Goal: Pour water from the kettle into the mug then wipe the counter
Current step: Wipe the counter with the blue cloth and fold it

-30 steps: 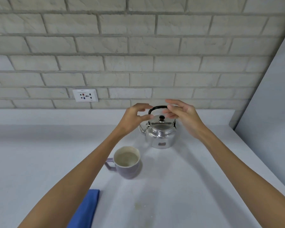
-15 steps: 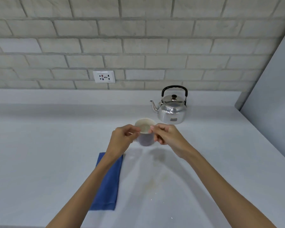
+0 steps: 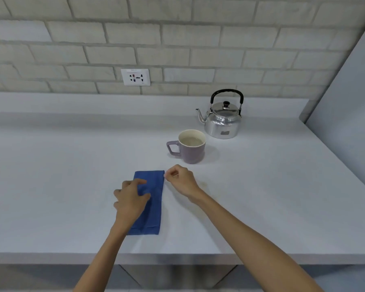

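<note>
The left hand (image 3: 132,197) rests loosely spread on the folded blue cloth (image 3: 150,204), lower centre; the right hand (image 3: 180,180) pinches at its upper right corner. The cloth's long axis runs up-frame on the counter (image 3: 51,175), toward mug (image 3: 191,147) and kettle (image 3: 223,116).

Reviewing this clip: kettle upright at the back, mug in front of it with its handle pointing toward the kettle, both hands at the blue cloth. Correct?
Not quite. The head view shows the mug handle pointing left, away from the kettle. The rest holds: left hand and right hand at the blue cloth.
</note>
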The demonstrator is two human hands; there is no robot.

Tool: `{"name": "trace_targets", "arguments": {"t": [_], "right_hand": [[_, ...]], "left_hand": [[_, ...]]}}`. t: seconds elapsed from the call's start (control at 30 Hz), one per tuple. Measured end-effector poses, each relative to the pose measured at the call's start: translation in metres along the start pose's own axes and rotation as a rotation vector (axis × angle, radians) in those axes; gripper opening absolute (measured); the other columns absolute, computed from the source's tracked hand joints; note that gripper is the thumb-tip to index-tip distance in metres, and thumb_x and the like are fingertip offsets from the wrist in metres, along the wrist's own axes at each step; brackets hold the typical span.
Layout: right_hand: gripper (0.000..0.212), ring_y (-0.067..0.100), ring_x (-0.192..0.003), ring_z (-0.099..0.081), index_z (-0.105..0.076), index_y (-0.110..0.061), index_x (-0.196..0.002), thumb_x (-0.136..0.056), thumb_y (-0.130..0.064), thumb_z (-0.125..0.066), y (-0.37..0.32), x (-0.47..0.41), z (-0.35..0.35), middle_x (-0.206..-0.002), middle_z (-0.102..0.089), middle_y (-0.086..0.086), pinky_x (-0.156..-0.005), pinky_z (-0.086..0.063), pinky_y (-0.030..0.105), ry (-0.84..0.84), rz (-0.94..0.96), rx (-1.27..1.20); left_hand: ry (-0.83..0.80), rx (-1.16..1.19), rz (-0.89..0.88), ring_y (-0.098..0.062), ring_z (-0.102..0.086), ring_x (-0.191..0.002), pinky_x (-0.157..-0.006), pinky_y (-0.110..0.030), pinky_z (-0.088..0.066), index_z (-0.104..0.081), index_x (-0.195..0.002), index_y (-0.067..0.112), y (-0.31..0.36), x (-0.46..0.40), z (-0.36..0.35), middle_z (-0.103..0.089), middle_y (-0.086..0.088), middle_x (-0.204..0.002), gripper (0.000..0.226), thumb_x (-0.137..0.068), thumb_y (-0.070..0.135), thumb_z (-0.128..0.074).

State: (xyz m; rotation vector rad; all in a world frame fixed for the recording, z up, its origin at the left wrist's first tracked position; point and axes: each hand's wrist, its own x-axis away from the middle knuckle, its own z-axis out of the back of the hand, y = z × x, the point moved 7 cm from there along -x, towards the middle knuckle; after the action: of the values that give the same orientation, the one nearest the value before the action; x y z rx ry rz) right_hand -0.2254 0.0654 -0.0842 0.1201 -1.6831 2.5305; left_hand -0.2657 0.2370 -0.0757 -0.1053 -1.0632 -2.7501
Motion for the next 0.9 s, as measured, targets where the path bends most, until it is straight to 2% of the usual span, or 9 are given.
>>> {"name": "trace_targets", "arguments": {"t": [0.2,0.27,0.33,0.4,0.47,0.6,0.73,0.83,0.9], "right_hand": [[0.048,0.030,-0.122,-0.046,-0.043,-0.001,-0.130,-0.091,-0.024,-0.059,0.001,-0.020,-0.033,-0.130,-0.050,0.016,-0.100,-0.042,0.040,-0.044,-0.019,0.204],[0.055,0.031,-0.125,-0.041,-0.037,-0.002,-0.134,-0.091,-0.028,-0.058,0.000,-0.026,-0.041,-0.132,-0.047,0.017,-0.102,-0.040,0.042,-0.068,-0.062,0.204],[0.054,0.032,-0.122,-0.040,-0.039,-0.001,-0.128,-0.090,-0.032,-0.060,0.001,-0.032,-0.049,-0.129,-0.048,0.017,-0.099,-0.040,0.040,-0.079,-0.098,0.269],[0.047,0.033,-0.119,-0.041,-0.045,0.000,-0.121,-0.090,-0.032,-0.060,0.000,-0.038,-0.055,-0.125,-0.051,0.018,-0.099,-0.039,0.040,-0.059,-0.100,0.371],[0.036,0.033,-0.118,-0.041,-0.053,-0.002,-0.115,-0.090,-0.028,-0.059,-0.001,-0.042,-0.061,-0.123,-0.054,0.018,-0.099,-0.038,0.038,-0.054,-0.086,0.429],[0.018,0.028,-0.112,-0.040,-0.057,-0.012,-0.103,-0.090,-0.023,-0.059,-0.003,-0.042,-0.058,-0.116,-0.052,0.013,-0.095,-0.040,0.035,-0.046,-0.035,0.354],[0.008,0.022,-0.085,-0.054,-0.048,-0.015,-0.095,-0.092,-0.014,-0.055,-0.006,-0.028,-0.029,-0.091,-0.057,0.006,-0.064,-0.044,0.023,-0.037,0.051,0.066],[0.008,0.013,-0.076,-0.054,-0.049,-0.014,-0.096,-0.092,-0.013,-0.056,-0.005,-0.018,0.003,-0.088,-0.058,0.003,-0.063,-0.042,0.019,0.042,0.119,0.037],[0.008,0.012,-0.075,-0.053,-0.050,-0.011,-0.099,-0.093,-0.011,-0.055,0.004,-0.013,0.017,-0.087,-0.059,0.004,-0.061,-0.041,0.017,0.080,0.124,0.073]], "left_hand": [[-0.089,-0.020,0.159,-0.042,-0.043,-0.117,-0.093,-0.047,-0.042,-0.029,-0.136,0.002,-0.035,0.018,-0.001,-0.037,-0.023,-0.135,0.075,-0.078,0.021,-0.073],[-0.117,0.051,0.207,-0.033,-0.054,-0.094,-0.074,-0.037,-0.048,-0.039,-0.119,0.000,-0.040,0.017,0.001,-0.047,-0.020,-0.116,0.060,-0.076,0.020,-0.075],[-0.167,0.086,0.250,-0.017,-0.049,-0.066,-0.053,-0.026,-0.040,-0.042,-0.092,0.006,-0.044,0.014,0.003,-0.052,-0.010,-0.085,0.039,-0.077,0.020,-0.075],[-0.210,0.096,0.243,-0.014,-0.039,-0.051,-0.047,-0.022,-0.031,-0.041,-0.068,0.009,-0.045,0.010,0.003,-0.044,-0.003,-0.061,0.034,-0.078,0.019,-0.072],[-0.248,0.091,0.223,-0.014,-0.037,-0.049,-0.046,-0.021,-0.028,-0.040,-0.058,0.009,-0.045,0.011,0.002,-0.042,-0.002,-0.055,0.037,-0.081,0.018,-0.068],[-0.297,0.227,0.164,-0.011,-0.057,-0.069,-0.053,-0.018,-0.040,-0.057,-0.086,0.015,-0.034,0.024,0.001,-0.062,0.003,-0.079,0.011,-0.086,0.025,-0.062],[-0.472,0.542,0.144,-0.023,-0.068,-0.091,-0.077,-0.031,-0.056,-0.054,-0.111,0.015,-0.012,0.041,-0.014,-0.070,-0.008,-0.103,0.032,-0.083,0.015,-0.068],[-0.602,0.771,0.203,-0.025,-0.070,-0.094,-0.080,-0.034,-0.057,-0.054,-0.113,0.015,0.002,0.053,-0.037,-0.072,-0.010,-0.107,0.038,-0.080,0.008,-0.071],[-0.635,0.778,0.241,-0.025,-0.070,-0.096,-0.079,-0.033,-0.058,-0.054,-0.115,0.012,0.005,0.059,-0.052,-0.071,-0.011,-0.109,0.039,-0.080,0.007,-0.071]]}}
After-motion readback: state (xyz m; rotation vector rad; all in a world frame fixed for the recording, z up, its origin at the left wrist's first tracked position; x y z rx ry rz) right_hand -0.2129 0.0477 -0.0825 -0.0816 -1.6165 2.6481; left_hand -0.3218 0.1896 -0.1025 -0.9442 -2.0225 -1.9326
